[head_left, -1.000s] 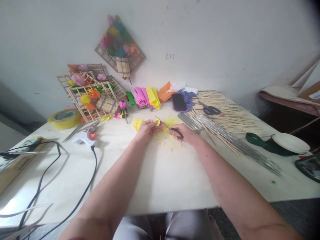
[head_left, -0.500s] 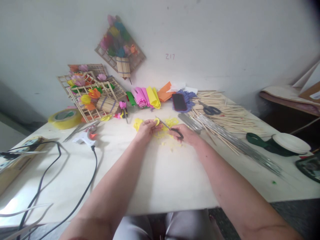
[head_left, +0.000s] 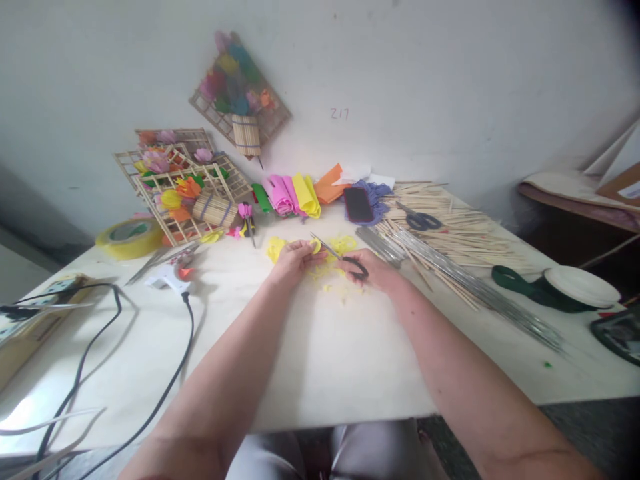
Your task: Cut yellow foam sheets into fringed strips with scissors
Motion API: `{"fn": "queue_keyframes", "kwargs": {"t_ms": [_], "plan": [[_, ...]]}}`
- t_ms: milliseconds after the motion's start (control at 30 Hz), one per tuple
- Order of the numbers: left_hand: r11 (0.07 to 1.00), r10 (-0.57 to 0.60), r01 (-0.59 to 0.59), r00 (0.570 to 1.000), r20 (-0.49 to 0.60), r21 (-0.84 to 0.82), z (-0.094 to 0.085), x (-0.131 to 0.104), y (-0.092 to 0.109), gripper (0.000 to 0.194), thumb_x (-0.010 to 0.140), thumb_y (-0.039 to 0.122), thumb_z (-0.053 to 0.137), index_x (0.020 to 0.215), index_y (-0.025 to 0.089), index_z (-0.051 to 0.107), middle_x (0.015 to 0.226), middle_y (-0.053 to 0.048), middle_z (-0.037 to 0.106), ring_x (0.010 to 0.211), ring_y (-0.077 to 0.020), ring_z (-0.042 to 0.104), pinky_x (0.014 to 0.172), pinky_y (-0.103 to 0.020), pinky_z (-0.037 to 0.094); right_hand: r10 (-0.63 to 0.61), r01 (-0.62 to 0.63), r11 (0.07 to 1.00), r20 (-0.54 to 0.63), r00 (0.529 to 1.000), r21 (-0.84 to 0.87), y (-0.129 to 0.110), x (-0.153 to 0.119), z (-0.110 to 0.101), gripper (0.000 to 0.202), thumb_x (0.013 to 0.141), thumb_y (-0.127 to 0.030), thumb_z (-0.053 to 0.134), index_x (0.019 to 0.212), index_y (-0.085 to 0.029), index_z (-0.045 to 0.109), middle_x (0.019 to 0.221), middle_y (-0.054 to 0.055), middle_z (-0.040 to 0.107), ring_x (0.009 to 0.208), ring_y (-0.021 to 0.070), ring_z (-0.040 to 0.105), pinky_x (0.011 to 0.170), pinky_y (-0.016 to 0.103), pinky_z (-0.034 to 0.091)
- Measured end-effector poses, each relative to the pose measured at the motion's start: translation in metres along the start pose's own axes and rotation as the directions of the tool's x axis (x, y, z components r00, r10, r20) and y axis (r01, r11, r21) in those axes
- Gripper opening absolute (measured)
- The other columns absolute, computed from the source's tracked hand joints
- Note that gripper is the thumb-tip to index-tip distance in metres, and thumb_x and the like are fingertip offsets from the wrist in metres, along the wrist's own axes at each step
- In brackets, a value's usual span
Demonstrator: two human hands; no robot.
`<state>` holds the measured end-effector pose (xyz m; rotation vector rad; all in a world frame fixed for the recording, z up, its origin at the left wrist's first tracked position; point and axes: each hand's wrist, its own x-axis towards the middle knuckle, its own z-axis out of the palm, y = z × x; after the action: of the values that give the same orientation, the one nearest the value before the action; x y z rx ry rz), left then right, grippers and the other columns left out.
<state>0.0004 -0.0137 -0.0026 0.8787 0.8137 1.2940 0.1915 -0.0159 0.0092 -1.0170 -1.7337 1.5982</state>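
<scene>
My left hand (head_left: pixel 296 260) pinches a small yellow paper piece (head_left: pixel 316 247) over the middle of the table. Close to its right, my right hand (head_left: pixel 367 268) is closed round the black handles of a pair of scissors (head_left: pixel 356 267). The blades point up and to the left, their tips beside the yellow piece. Yellow paper scraps (head_left: pixel 345 244) lie behind and below the scissors, and more yellow paper (head_left: pixel 275 249) lies just left of my left hand.
Flower-decorated stick frames (head_left: pixel 195 193), yellow tape (head_left: pixel 130 239) and a corded glue gun (head_left: pixel 173 277) lie left. Rolled coloured paper (head_left: pixel 305 195) and a phone (head_left: pixel 358 204) are behind. Sticks (head_left: pixel 470 233), metal wires (head_left: pixel 465 283), other scissors (head_left: pixel 423 220) and green tape (head_left: pixel 555 290) lie right.
The scissors have shifted very slightly against the yellow piece, and my left fingers have moved a little. Everything else looks the same.
</scene>
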Motion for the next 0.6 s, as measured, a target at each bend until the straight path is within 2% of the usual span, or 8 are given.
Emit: {"fn": "queue_keyframes", "kwargs": {"t_ms": [267,600], "plan": [[1.0,-0.005,0.004,1.0,0.022,0.016,0.0004,0.0001,-0.001,0.018,0.064,0.022,0.068,0.072,0.009,0.058,0.075,-0.01,0.067,0.068,-0.0189,0.065,0.064,-0.028,0.052,-0.009,0.008,0.999,-0.015,1.0,-0.037,-0.0004,0.0011,0.0002,0.03,0.065,-0.04,0.064,0.058,-0.013,0.053,0.047,-0.002,0.054,0.031,0.0029,0.039,0.03,0.016,0.028],[1.0,-0.007,0.007,1.0,-0.016,-0.014,0.0018,-0.0008,-0.0001,0.016,0.064,0.019,0.068,0.072,0.01,0.057,0.073,-0.01,0.067,0.07,-0.0199,0.066,0.068,-0.031,0.053,-0.01,0.01,1.0,-0.029,1.0,-0.011,0.0032,0.0037,0.0009,0.027,0.063,-0.036,0.066,0.058,-0.014,0.051,0.043,-0.005,0.048,0.031,0.0037,0.036,0.028,0.016,0.027]]}}
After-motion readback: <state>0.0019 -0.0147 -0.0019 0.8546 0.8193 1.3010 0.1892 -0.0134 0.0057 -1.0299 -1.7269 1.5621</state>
